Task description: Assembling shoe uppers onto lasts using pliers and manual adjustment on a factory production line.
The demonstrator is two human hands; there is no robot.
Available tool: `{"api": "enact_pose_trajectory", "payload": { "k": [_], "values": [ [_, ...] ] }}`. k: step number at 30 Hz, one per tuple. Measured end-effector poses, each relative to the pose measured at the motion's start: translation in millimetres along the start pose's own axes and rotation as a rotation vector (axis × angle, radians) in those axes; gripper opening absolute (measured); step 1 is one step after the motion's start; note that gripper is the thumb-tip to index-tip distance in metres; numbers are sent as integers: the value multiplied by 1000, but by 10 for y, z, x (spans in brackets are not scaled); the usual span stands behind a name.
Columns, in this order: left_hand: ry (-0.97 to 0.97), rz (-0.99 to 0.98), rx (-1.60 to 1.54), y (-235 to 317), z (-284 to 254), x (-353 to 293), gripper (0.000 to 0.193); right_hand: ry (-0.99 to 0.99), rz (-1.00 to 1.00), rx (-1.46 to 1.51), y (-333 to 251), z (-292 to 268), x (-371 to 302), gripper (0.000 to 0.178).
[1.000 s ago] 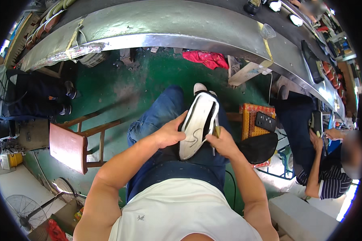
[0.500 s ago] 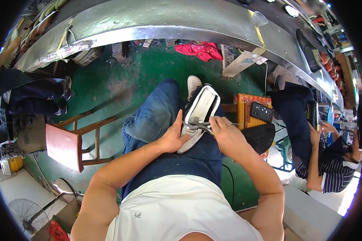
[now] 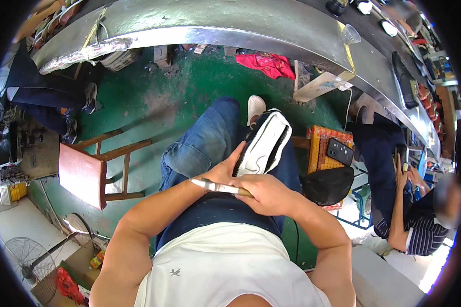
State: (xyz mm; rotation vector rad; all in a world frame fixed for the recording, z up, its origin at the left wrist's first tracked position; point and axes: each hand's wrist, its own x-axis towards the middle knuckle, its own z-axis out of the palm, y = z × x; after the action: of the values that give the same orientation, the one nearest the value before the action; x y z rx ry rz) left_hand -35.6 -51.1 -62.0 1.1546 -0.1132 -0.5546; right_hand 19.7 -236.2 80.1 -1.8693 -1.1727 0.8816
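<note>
1. Over the lap, one sole-up shoe (image 3: 267,140) is touching fingers of the left hand (image 3: 224,171) at two o'clock; whether they are pinching, I cannot tell.
2. The right hand (image 3: 265,193) is clenching one tool (image 3: 222,188) toward nine o'clock.

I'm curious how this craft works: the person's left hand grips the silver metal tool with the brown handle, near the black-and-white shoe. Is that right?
No, the right hand grips the silver metal tool, near the black-and-white shoe, as the head view shows.
</note>
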Motion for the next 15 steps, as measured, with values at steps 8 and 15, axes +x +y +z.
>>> {"api": "enact_pose_trajectory", "payload": {
  "k": [8, 15],
  "values": [
    [145, -161, 352, 351, 42, -110, 109, 121, 229, -317, 381, -293, -627, 56],
    [107, -183, 486, 369, 165, -114, 108, -39, 326, -721, 181, -357, -384, 46]
  ]
}}
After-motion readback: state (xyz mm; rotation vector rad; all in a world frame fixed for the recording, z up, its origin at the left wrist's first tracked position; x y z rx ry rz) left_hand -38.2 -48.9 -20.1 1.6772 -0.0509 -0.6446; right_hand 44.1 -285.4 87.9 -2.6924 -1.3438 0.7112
